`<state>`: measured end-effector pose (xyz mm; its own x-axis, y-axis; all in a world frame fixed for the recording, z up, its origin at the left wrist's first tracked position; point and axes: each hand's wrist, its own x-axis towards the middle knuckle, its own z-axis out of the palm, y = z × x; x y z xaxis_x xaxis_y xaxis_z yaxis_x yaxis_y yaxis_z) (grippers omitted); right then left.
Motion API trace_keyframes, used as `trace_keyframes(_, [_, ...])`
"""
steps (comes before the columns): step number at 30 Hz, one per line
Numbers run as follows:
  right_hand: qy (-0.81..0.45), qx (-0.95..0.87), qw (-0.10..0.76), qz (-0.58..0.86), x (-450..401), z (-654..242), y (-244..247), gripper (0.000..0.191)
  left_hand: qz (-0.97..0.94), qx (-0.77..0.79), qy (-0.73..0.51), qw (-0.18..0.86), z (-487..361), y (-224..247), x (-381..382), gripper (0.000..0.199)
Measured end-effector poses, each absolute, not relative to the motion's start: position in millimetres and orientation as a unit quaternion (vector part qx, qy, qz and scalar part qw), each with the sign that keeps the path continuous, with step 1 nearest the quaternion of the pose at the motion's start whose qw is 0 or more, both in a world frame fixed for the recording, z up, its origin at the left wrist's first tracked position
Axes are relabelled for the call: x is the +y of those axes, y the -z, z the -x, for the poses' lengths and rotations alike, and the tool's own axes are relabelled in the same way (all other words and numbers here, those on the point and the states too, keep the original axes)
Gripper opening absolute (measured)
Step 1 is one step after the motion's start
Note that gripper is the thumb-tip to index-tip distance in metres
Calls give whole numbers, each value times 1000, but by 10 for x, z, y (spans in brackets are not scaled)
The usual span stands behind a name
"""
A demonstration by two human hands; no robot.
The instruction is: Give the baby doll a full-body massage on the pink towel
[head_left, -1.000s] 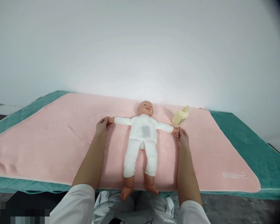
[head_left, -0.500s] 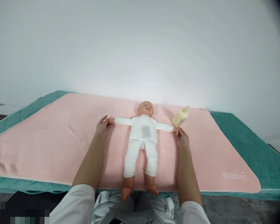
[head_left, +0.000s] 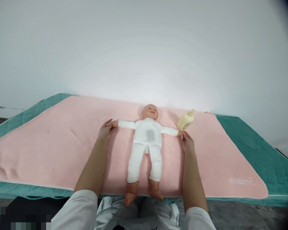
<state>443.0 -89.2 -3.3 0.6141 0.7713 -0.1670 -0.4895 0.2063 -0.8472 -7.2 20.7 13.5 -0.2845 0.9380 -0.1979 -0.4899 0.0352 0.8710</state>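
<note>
A pale wall (head_left: 144, 54) fills the background. Against it lies a quilted green pad (head_left: 259, 147), largely covered by a pink mat (head_left: 50, 140) whose lettering near the right front corner appears reversed. The doll (head_left: 147, 135), dressed in white, lies face up at the middle of the mat, its head toward the wall, its arms spread and its bare feet reaching past the near edge. A cream pump bottle (head_left: 185, 120) stands on the mat just beyond the doll's arm on the right side of the view. The person's hands are well apart, one at each end of the doll's spread arms: the left hand (head_left: 106, 129), one finger raised, touches one doll's hand, and the right hand (head_left: 187, 141) meets the other with its fingertips. Whether either is closed firmly on it cannot be told.
</note>
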Motion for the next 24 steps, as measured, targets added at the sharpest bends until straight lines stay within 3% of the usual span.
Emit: trace_keyframes(24, [-421, -174, 741, 493, -957, -4381, -72, 37, -233, 462, -670, 532, 80, -84, 218, 10])
